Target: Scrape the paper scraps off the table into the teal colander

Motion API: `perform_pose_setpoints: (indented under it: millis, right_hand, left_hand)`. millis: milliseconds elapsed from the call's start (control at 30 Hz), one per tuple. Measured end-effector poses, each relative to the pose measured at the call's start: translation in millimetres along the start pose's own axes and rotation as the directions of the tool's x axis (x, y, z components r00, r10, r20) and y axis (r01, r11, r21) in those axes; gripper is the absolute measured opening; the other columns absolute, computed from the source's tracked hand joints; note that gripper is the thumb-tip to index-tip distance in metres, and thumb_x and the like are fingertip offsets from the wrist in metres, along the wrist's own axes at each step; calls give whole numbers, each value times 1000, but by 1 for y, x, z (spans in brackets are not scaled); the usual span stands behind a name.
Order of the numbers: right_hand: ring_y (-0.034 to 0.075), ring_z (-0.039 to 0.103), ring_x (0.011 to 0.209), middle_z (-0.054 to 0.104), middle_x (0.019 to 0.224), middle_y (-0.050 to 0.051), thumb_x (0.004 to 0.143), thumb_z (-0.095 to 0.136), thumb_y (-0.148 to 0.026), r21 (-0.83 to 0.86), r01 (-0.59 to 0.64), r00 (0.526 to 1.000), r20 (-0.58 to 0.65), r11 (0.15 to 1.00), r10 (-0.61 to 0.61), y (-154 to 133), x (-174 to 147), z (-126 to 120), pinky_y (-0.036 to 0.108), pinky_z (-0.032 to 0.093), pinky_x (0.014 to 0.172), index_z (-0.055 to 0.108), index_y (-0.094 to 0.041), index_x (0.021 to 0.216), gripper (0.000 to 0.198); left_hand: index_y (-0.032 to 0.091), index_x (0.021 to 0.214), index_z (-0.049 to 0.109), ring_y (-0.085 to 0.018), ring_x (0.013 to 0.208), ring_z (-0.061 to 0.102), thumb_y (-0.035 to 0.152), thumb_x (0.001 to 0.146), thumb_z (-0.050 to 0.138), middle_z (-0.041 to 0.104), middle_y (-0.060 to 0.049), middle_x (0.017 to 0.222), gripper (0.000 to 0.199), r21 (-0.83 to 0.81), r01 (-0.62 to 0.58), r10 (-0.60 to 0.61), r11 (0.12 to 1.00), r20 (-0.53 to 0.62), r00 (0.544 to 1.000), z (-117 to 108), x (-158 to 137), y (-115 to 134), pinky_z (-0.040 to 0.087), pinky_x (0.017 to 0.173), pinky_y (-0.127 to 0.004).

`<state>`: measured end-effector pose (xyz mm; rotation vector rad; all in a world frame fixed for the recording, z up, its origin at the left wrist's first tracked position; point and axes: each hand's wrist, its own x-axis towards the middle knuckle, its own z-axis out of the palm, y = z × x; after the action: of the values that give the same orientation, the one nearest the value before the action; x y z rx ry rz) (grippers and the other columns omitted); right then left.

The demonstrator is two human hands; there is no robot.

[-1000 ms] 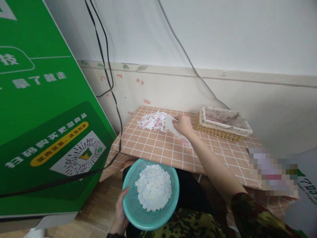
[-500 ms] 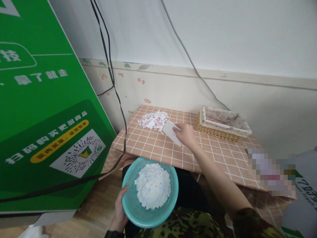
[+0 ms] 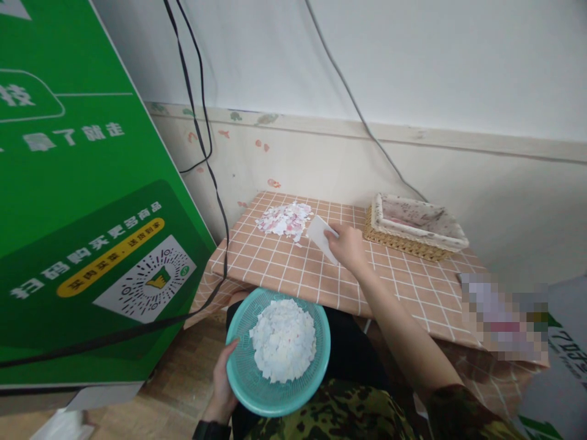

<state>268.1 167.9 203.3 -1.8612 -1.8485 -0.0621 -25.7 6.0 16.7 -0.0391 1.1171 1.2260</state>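
Note:
My left hand (image 3: 224, 376) grips the left rim of a teal plastic colander (image 3: 316, 379), held over my lap just below the table edge. A heap of small white paper scraps (image 3: 283, 340) fills the middle of it. My right hand (image 3: 345, 243) is closed around a flat, pale rectangular card (image 3: 321, 237), tilted over the tabletop. Left of the card, close to its edge, lies a loose pile of white and pinkish paper scraps (image 3: 285, 220). A few stray bits rest at the pile's near side.
A brown checked cloth covers the table (image 3: 270, 263). On its right stands a wicker basket (image 3: 413, 244) with a patterned lining. A black cable (image 3: 221, 208) hangs down across the left table corner. A green printed panel (image 3: 114, 201) rises at the left.
The card in my right hand has shifted slightly right and up, away from the scrap pile. My left hand still grips the colander.

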Motion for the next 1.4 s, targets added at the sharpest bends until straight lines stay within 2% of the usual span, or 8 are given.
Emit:
perform_pose_setpoints:
  millis: [200,467,600,733,800,1067,1267,1400]
  right_hand:
    - [22,62,78,70,86,11,85,43,-26,-25,-77,996,31,997,78,-1,11,9,27,36,67,70,-18,95,30]
    - [18,62,75,71,86,4,83,48,-28,220,63,995,62,973,-79,-10,6,10,25,37,62,70,-22,97,27]
    - [19,62,77,71,89,5,82,50,-27,220,66,996,36,973,-76,-12,11,11,26,38,64,70,-22,99,26]
    - [18,62,72,71,86,4,81,53,-26,286,139,980,101,948,-174,-16,19,12,26,38,62,71,-21,96,24]
    - [18,62,72,71,85,4,80,54,-27,319,152,978,85,935,-188,-17,22,12,25,38,61,71,-21,94,23]
    - [19,62,71,71,82,4,80,53,-26,263,164,982,51,951,-183,-23,15,4,27,37,62,72,-20,91,22]
    - [17,62,67,71,76,2,80,53,-24,248,178,973,102,952,-209,-18,1,-5,25,36,58,71,-20,81,18]
    - [19,64,74,72,84,3,80,54,-25,280,157,978,88,947,-188,-13,-2,-5,26,40,64,72,-21,86,20]
  left_hand:
    - [11,82,69,-29,77,69,18,66,63,74,-11,78,19,21,-5,5,1000,-10,1000,5,-4,1,53,76,-42]
    - [12,79,69,-25,68,69,17,67,62,74,-8,73,15,12,-35,35,999,3,999,2,-2,1,54,74,-39]
    - [12,78,69,-24,65,68,18,67,62,74,-7,68,14,25,-39,39,999,3,999,1,-1,0,54,71,-39]
    - [12,78,69,-23,64,68,18,66,64,73,-6,68,14,11,-44,43,999,4,999,-1,1,-1,54,70,-39]
    - [13,77,70,-23,63,68,18,66,64,73,-7,68,13,6,-51,51,999,-8,999,-2,2,-2,54,69,-37]
    - [12,79,70,-23,62,68,20,69,62,74,-8,71,16,-4,-12,12,1000,25,1000,-2,2,-1,54,68,-37]
    - [12,79,70,-26,71,69,21,69,63,75,-8,75,15,-12,6,-5,1000,45,999,-6,5,-2,54,72,-40]
    - [12,80,70,-26,72,69,22,69,63,75,-9,78,16,-14,14,-13,1000,43,999,-8,7,-2,54,73,-40]
